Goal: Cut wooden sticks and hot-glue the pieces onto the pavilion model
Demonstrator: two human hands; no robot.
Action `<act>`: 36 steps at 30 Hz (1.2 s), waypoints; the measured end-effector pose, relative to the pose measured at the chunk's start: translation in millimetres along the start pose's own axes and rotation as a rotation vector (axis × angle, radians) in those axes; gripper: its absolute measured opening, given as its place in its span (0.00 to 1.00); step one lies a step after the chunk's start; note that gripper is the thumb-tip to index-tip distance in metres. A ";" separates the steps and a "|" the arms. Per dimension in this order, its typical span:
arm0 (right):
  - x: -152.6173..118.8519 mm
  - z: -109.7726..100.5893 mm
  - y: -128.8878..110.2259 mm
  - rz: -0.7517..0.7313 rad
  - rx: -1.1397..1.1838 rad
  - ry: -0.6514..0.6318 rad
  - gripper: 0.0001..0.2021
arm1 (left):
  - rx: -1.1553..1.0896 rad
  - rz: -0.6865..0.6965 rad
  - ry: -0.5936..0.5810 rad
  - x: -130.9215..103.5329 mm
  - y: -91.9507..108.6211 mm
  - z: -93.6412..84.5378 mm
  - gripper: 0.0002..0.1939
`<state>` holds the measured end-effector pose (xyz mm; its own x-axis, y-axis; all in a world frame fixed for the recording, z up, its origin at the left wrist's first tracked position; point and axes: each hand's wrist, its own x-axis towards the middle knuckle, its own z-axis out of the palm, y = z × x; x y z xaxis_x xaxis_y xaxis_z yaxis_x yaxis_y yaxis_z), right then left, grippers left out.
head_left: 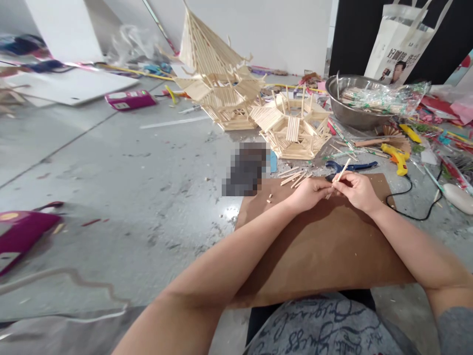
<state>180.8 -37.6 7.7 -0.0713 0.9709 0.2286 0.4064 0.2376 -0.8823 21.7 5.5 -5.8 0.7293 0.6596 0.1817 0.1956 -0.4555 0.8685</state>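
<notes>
Over a brown board, my left hand and my right hand meet with fingertips pinched together. A thin pale wooden stick slants up out of their grip; its lower part is mostly hidden by the fingers. Just beyond the hands lie blue-handled pliers. Several cut wooden sticks rest at the board's far edge, with small cut bits nearer. Behind them stands a low stick-built pavilion frame, and at its left a taller stick model with a pointed roof.
A yellow glue gun with a black cord lies right of the board. Farther back are a steel bowl of packaged sticks and a white bag. Purple boxes and a blurred dark object are at left.
</notes>
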 end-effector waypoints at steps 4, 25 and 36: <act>-1.0 1.3 -5.7 0.099 0.122 0.022 0.12 | 0.014 -0.036 0.054 -1.1 7.0 3.7 0.15; 2.8 -27.8 2.8 0.221 -1.260 -0.186 0.20 | -0.439 -0.263 0.268 6.8 2.1 -16.7 0.12; 8.3 -37.7 4.4 0.319 -1.048 0.067 0.18 | -0.550 -0.252 0.432 6.6 1.2 -15.4 0.16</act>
<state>216.3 -29.6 21.2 0.2115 0.9721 0.1018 0.9721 -0.1984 -0.1248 16.7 18.6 3.5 0.3605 0.9327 0.0130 -0.1163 0.0312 0.9927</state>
